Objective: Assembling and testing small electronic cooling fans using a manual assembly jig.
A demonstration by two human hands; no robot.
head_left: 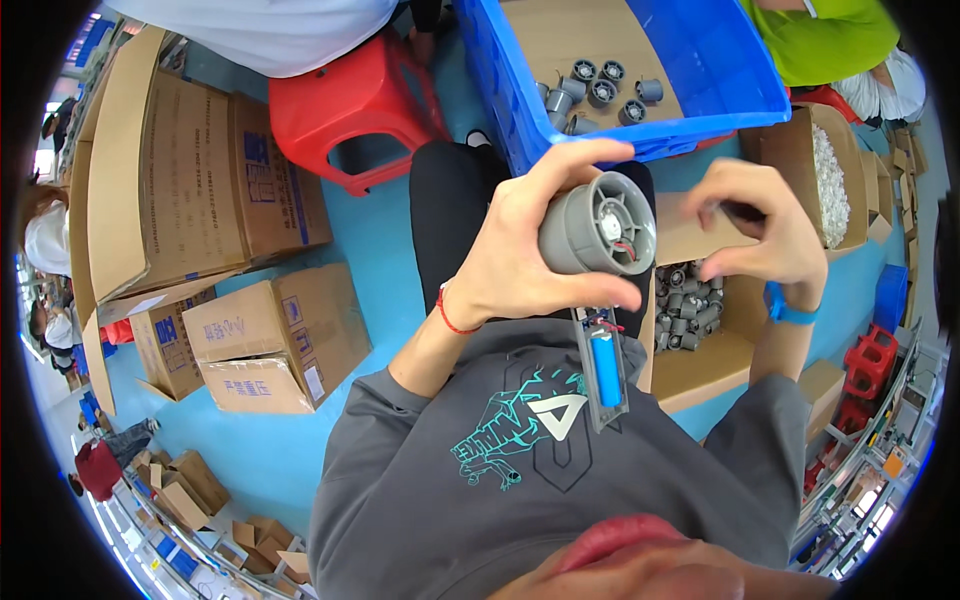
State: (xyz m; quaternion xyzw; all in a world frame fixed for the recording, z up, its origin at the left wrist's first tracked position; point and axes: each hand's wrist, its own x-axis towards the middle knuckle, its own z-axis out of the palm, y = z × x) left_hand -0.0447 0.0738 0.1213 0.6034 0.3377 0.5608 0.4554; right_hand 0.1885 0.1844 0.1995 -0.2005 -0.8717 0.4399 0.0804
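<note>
My left hand (pixel 505 240) grips a grey round fan housing (pixel 575 232) from the side, fingers over its top and thumb along the bottom. The open face shows white spokes and a short red wire. A narrow grey handle shell (pixel 613 413) hangs below it, with a blue cylindrical battery (pixel 606 370) and thin wires inside. To the right, apart from the housing, my right hand (pixel 775 225) is raised with fingers and thumb curved and spread. It is slightly blurred, and I make out nothing held in it.
Ahead, a blue crate (pixel 515 105) holds several grey fan housings (pixel 602 92) on cardboard. A carton (pixel 735 372) full of grey parts (pixel 690 308) stands below my right hand. Left are a red stool (pixel 355 105), a large carton (pixel 190 180) and a smaller carton (pixel 275 340). Other people sit nearby.
</note>
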